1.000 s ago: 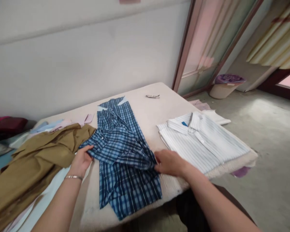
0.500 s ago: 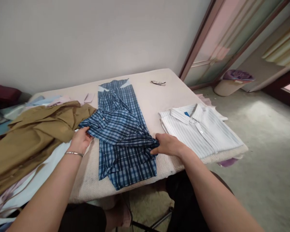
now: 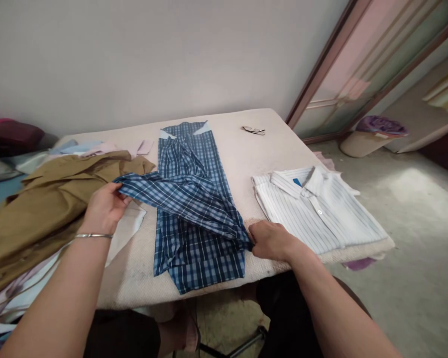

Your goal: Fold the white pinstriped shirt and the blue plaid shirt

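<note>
A blue plaid shirt (image 3: 194, 199) lies lengthwise on the cloth-covered table, its collar end towards the wall. My left hand (image 3: 106, 204), with a silver bangle at the wrist, pinches one end of a plaid flap, probably a sleeve, raised a little above the table. At the shirt's right side my right hand (image 3: 271, 241) is closed on the other end of that flap. Between the hands the fabric is stretched slantwise across the shirt body. Close to my right hand is a folded white striped shirt (image 3: 321, 214) with a buttoned collar.
Brown garments (image 3: 59, 199) and other clothes are heaped on the left of the table (image 3: 231, 154). Eyeglasses (image 3: 253, 130) lie near the far edge. A bin with a purple liner (image 3: 375, 134) stands on the floor at right.
My left hand has lifted its end of the plaid flap up and to the left. My right hand has pulled slightly down and right, and the fabric between is tauter.
</note>
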Action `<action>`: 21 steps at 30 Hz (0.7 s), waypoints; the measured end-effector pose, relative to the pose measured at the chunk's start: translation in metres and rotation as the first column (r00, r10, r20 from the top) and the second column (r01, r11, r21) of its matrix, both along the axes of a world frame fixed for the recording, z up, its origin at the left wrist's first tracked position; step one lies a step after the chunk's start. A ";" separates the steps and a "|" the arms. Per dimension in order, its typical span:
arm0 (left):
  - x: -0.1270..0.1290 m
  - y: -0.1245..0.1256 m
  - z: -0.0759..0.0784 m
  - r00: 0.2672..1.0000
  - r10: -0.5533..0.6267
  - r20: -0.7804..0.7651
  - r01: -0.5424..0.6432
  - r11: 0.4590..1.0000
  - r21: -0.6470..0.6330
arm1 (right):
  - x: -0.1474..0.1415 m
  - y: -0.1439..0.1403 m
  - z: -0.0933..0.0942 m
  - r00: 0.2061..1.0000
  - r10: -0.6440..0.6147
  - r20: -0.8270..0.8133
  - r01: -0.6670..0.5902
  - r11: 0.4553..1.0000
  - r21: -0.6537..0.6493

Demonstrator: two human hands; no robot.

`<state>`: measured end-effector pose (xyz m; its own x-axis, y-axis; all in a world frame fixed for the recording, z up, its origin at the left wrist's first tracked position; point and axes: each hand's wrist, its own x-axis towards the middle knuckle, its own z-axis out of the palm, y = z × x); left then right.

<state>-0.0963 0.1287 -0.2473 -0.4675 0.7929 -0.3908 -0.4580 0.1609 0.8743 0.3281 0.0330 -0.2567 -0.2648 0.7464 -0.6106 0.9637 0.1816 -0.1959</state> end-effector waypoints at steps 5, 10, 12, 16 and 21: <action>0.000 -0.004 0.007 0.997 0.051 0.054 -0.051 0.999 -0.012 | 0.019 0.034 -0.006 0.922 -0.254 -0.293 0.265 0.964 -0.003; 0.003 -0.010 0.016 0.997 0.046 0.061 -0.045 0.999 -0.016 | -0.021 0.064 -0.037 0.865 -0.414 -0.284 0.493 0.809 0.321; 0.004 -0.011 0.017 0.998 0.050 0.037 -0.049 0.998 -0.036 | -0.037 0.065 -0.046 0.871 -0.402 -0.282 0.482 0.810 0.333; 0.005 -0.014 0.017 0.998 0.060 0.019 -0.058 0.994 -0.095 | -0.045 0.063 -0.054 0.889 -0.375 -0.263 0.451 0.813 0.367; 0.001 -0.016 0.013 0.999 0.037 -0.031 -0.042 0.982 -0.181 | -0.033 0.067 -0.055 0.889 -0.409 -0.204 0.457 0.813 0.361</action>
